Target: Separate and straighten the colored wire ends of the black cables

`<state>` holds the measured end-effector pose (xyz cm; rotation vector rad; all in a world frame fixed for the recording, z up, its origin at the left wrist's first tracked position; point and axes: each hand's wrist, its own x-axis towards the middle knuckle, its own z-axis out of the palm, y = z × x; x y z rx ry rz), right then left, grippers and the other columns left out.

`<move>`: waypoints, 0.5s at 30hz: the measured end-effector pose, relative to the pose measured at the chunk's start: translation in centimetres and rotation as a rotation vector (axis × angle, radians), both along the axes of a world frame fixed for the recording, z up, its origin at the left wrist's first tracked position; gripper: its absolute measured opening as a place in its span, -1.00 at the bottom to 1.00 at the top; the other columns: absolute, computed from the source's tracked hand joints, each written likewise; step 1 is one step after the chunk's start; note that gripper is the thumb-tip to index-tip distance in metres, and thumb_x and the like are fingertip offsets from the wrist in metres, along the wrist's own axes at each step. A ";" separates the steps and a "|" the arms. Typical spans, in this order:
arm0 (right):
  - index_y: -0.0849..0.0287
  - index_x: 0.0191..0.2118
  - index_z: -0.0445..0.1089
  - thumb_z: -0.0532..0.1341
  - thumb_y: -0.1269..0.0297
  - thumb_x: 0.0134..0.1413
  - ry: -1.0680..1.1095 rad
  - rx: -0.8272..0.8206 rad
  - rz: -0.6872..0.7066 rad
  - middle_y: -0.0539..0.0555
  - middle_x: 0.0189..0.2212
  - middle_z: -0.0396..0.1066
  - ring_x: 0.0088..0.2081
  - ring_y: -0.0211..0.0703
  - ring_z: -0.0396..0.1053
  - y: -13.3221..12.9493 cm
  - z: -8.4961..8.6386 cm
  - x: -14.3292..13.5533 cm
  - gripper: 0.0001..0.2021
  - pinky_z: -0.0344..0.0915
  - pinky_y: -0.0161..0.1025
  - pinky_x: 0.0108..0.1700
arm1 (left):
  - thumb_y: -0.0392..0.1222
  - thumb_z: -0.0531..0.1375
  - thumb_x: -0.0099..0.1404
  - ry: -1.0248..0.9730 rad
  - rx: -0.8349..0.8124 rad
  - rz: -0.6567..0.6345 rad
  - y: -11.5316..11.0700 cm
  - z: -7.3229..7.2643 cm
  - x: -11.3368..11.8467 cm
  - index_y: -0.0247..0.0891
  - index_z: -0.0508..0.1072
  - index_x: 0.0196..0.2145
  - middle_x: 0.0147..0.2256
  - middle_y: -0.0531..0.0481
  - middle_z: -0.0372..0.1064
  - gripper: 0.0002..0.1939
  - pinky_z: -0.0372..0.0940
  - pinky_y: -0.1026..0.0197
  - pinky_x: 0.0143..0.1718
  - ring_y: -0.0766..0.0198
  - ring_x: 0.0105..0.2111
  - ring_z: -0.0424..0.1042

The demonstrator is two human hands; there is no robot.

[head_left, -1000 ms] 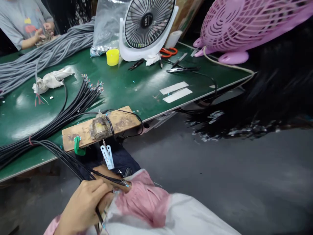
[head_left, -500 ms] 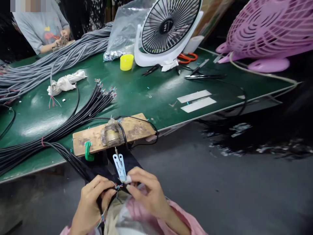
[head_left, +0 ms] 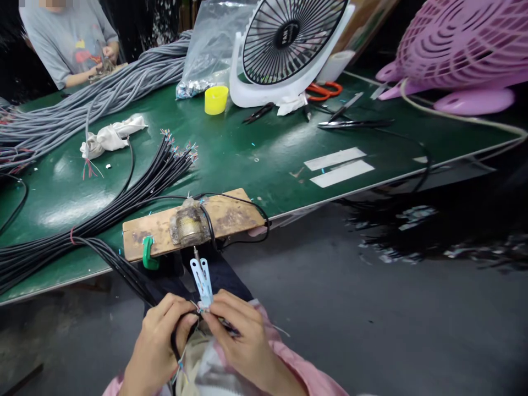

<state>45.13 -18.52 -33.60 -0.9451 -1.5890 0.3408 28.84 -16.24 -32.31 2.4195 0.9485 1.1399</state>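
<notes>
My left hand (head_left: pixel 159 335) is closed on a black cable (head_left: pixel 176 336), thumb and forefinger pinched near its end. Thin coloured wires (head_left: pixel 200 309) stick out between the fingertips of both hands. My right hand (head_left: pixel 241 330) is closed, pinching at these wires just under a light blue clothespin-like clip (head_left: pixel 203 280). The fingers hide what exactly lies in that pinch. The clip sits on a metal rod (head_left: pixel 197 253) that points towards me from a round, dirty metal body (head_left: pixel 192 224) on a wooden board (head_left: pixel 144 231).
A bundle of black cables (head_left: pixel 103 217) with bared ends lies left on the green table (head_left: pixel 264 176). Grey cables (head_left: pixel 124 91), a white fan (head_left: pixel 251 96), a yellow ring (head_left: pixel 216 100), orange-handled scissors (head_left: pixel 324 91) and a pink fan (head_left: pixel 437 49) stand behind. A co-worker (head_left: pixel 74 44) sits at far left.
My right hand has moved slightly left, its fingertips closing in on the wires by my left fingertips. The left hand has stayed nearly in place.
</notes>
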 end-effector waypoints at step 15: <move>0.30 -0.21 0.48 0.19 0.44 0.17 0.131 -0.151 0.416 0.15 -0.40 0.44 -0.36 -0.21 0.38 0.3 0.5 2.5 -0.87 0.35 -0.33 -0.30 | -0.27 0.10 0.44 -0.203 0.065 -0.110 0.1 -1.2 0.0 -0.28 0.36 -0.31 -0.44 0.05 0.37 -0.87 0.27 0.47 -0.38 0.45 -0.44 0.34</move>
